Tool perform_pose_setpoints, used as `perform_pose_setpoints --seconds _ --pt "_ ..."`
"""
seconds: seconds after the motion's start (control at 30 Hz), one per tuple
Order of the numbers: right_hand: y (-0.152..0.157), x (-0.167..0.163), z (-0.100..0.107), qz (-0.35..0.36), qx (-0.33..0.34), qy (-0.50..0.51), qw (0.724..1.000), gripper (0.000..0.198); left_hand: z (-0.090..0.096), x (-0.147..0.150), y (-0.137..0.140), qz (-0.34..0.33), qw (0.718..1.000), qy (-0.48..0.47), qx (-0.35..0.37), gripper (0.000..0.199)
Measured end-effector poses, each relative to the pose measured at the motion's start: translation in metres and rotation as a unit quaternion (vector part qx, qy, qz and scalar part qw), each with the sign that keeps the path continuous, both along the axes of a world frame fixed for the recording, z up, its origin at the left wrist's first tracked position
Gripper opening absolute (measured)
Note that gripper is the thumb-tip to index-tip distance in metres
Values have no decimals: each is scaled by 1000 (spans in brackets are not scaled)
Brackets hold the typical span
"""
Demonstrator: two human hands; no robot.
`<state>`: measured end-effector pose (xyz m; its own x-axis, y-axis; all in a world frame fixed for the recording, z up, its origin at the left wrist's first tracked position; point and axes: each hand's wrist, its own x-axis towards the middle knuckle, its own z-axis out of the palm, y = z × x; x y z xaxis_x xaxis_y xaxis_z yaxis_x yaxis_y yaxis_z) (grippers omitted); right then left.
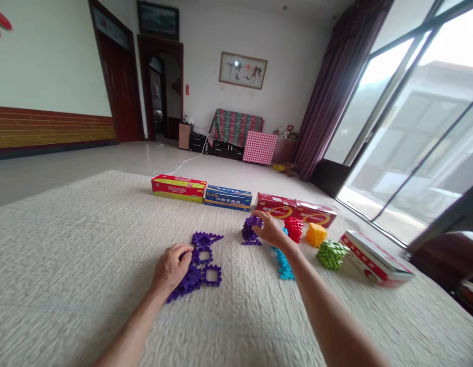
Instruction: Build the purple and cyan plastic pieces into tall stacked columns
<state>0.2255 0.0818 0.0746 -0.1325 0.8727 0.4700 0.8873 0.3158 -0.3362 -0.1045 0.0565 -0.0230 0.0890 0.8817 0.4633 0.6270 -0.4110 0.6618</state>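
Observation:
My left hand (173, 266) rests with bent fingers against a loose group of purple interlocking plastic pieces (211, 275), some of them square frames. Its fingertips are partly hidden, so I cannot make out what they grip. Ahead and to the right, my right hand (272, 230) has its thumb and fingers around the side and top of a stack of purple interlocking pieces (248, 230). Blue interlocking pieces (284, 265) lie partly behind my right forearm. Beyond them stand a red stack (293, 229), a yellow-orange stack (316, 234) and a green stack (332, 254).
Along the back of the quilted mat (106, 244) stand a red and yellow box (179, 188), a blue box (228, 198) and dark red boxes (295, 209). A white and red box (376, 258) lies at the right. A dark chair-like object (443, 265) is beyond it.

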Motion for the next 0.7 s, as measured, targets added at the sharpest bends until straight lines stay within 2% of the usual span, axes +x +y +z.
perform_pose_setpoints --seconds 0.1,0.17,0.3,0.4,0.47,0.53,0.6,0.67,0.7 --pt "8 5 4 -4 -3 -2 1000 45 -1 0 0 -1 1000 -2 -3 26" --pt "1 2 1 7 6 2 1000 47 -1 0 0 0 1000 -3 -6 26" --pt "-35 -16 -11 73 20 2 997 47 1 0 -1 2 1000 0 -5 26" --pt "-63 -32 -22 142 -21 3 990 45 2 1 -1 3 1000 2 -1 26" --pt "-72 -38 -28 163 -44 17 985 42 3 2 -2 5 1000 2 1 26" --pt "-72 -39 -33 102 -44 32 993 28 3 2 -2 7 1000 2 1 26" --pt "-65 -37 -35 -25 -33 29 999 13 3 2 -2 6 1000 1 -1 26" --pt "-58 -33 -37 -129 -36 4 991 10 3 2 -2 5 1000 -1 -2 25" --pt "-55 -31 -37 -156 -48 -12 987 11 3 2 -2 4 1000 -2 -2 25"
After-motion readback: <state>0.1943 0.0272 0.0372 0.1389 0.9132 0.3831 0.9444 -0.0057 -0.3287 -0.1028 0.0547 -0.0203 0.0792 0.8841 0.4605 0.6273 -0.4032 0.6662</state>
